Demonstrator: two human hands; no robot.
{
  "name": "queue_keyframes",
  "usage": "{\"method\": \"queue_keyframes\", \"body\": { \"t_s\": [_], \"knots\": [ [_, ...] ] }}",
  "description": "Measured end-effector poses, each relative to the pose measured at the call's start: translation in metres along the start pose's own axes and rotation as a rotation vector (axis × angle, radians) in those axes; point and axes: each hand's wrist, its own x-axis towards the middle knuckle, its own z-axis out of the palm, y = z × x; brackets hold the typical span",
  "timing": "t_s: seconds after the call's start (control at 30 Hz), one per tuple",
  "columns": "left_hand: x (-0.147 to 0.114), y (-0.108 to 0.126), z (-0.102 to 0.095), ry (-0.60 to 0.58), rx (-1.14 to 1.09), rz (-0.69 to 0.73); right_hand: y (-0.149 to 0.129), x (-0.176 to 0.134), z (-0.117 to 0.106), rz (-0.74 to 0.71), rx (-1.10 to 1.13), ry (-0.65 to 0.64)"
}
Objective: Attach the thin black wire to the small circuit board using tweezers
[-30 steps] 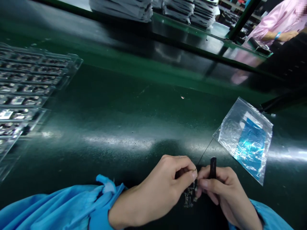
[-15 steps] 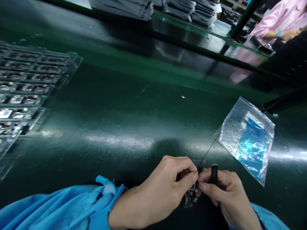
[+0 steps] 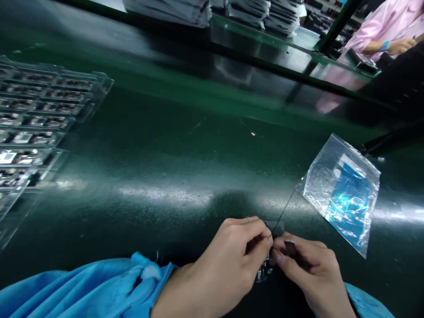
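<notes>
My left hand (image 3: 232, 260) pinches a thin dark wire (image 3: 285, 206) between thumb and forefinger. The wire slants up and right, its small tip beside the corner of a clear plastic bag (image 3: 314, 176). Right beside it, my right hand (image 3: 308, 267) is closed around a dark, flat-ended tool (image 3: 290, 247) whose kind I cannot make out; its working end is hidden by the fingers. Under the meeting fingertips lies a small circuit board (image 3: 264, 273), partly covered by both hands. Whether the wire is joined to the board cannot be seen.
Clear trays of circuit boards (image 3: 36, 119) stand at the left. A blue sheet (image 3: 349, 201) lies inside the bag on the green table (image 3: 159, 145). Stacked grey sheets (image 3: 172, 11) fill a shelf behind. A co-worker in a pink sleeve (image 3: 371, 31) is at the upper right.
The dark tool in my right hand has tilted and dropped a little. The wire has shifted slightly left, and its tip now shows near the bag. My left hand has barely moved.
</notes>
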Motion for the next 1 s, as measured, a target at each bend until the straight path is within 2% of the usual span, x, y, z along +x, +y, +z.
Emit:
{"method": "queue_keyframes", "body": {
  "t_s": [0.17,0.47,0.67,0.77,0.87,1.0],
  "knots": [
    [0.0,0.001,0.001,0.015,-0.012,0.001,-0.001,-0.001,-0.001,-0.052,-0.061,0.03],
    [0.001,0.0,0.004,0.039,-0.013,0.037,-0.002,0.001,-0.004,-0.138,-0.166,-0.031],
    [-0.001,0.0,0.004,-0.036,0.006,-0.016,-0.005,-0.002,-0.001,-0.262,-0.431,-0.038],
    [-0.002,0.0,0.004,-0.034,0.004,-0.018,-0.003,-0.001,-0.001,-0.264,-0.413,-0.005],
    [-0.001,0.001,0.002,0.006,-0.02,-0.017,-0.001,0.004,-0.004,-0.096,-0.173,-0.064],
    [0.002,0.004,-0.002,-0.036,-0.151,-0.063,-0.005,0.01,-0.009,0.319,0.252,-0.103]
  ]
}}
